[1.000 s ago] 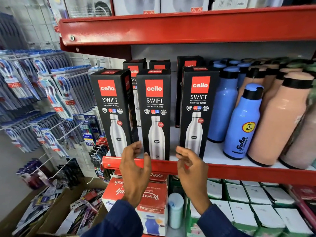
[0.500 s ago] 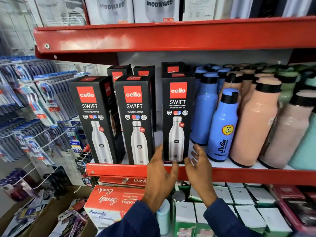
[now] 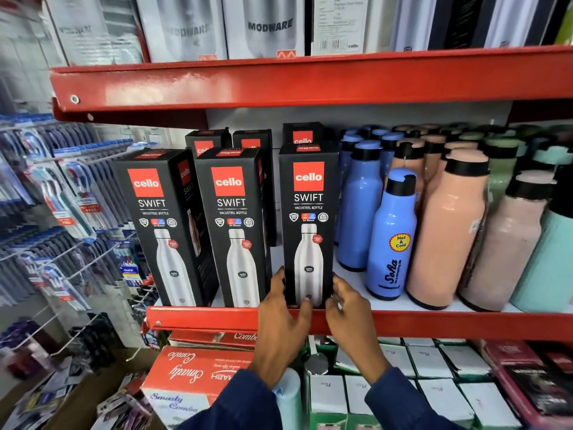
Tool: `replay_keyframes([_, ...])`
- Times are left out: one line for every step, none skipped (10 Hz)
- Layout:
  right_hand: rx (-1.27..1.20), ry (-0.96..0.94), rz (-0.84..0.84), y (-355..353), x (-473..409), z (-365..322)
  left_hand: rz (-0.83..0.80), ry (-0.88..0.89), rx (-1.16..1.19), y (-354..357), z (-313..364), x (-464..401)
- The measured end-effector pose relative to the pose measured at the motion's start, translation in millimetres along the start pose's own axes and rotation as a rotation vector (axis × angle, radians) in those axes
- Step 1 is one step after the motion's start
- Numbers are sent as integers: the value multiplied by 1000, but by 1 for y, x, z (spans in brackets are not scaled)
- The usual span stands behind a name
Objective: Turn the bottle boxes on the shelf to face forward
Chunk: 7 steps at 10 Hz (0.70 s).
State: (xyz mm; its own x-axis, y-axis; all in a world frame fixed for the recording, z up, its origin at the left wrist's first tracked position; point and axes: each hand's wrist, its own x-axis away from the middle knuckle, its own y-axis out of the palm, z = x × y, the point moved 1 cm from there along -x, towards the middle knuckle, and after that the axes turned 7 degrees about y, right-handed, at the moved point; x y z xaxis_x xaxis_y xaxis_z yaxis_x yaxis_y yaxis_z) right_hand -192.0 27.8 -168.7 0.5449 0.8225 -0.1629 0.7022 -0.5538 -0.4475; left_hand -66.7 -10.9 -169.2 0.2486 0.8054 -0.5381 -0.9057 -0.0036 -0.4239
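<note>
Three black bottle boxes stand in the front row along the shelf [image 3: 217,318], near its left end, and both hands are on the right-hand box [image 3: 308,225], low down near its base. The left hand [image 3: 280,318] has its fingers up the box's left side and the thumb lying across the bottom of the front face; the right hand [image 3: 348,308] cups the lower right corner, fingers curled in against the side. So that is a two-sided hold on one box, a narrow clamp down at the foot, which looks like the sensible place to twist a tall, light carton without tipping it. Its printed front already looks nearly square to the shelf's front edge. The middle box [image 3: 234,226] is close to square too, showing only a sliver of its right side. The left box [image 3: 162,228] shows a broad strip of its right side, so it seems angled and probably wants a turn. More boxes stand behind these three, toward the back of the shelf, mostly hidden. Just to the right a blue bottle [image 3: 392,240] stands near the held box, with peach bottles [image 3: 446,231] beyond it, so any swing of that right corner has little room before it bumps something.
</note>
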Motion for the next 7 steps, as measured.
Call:
replay_keyframes([18, -13, 4, -1, 5, 2, -2, -8, -25, -4, 3, 6])
replay_keyframes([14, -18, 16, -2, 8, 4, 0, 5, -50, -6, 5, 11])
replay_keyframes([6, -4, 7, -1, 10, 4, -8, 6, -49, -7, 5, 13])
replay_keyframes([-2, 0, 9, -1, 10, 2, -11, 12, -78, -9, 4, 14])
replay_keyframes([-27, 9, 5, -3, 10, 3, -29, 13, -108, -12, 6, 14])
replay_keyframes([-92, 24, 8, -8, 10, 6, -61, 37, -134, -21, 8, 13])
replay_keyframes([-174, -32, 161, -31, 18, 1, -12, 80, -147, -35, 22, 9])
